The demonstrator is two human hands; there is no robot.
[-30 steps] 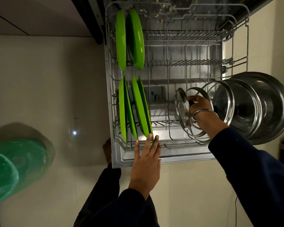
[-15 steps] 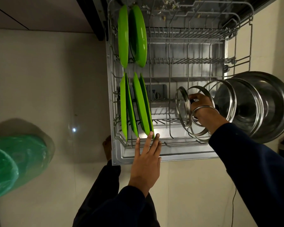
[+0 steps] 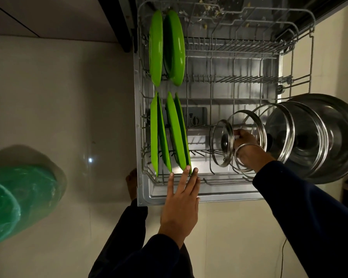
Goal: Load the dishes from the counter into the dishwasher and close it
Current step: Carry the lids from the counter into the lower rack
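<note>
Round glass lid newly turned upright

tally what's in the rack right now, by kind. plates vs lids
Green plates: 6 (back pair, front group)
Glass lids: 3 (smallest gripped by the right hand, middle, largest)
Steel lids: 2 (nearer, outermost)
Total: 11

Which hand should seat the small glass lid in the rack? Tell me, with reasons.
Right. The right hand already grips the small glass lid above the rack; the left hand lies flat by the green plates.
</note>
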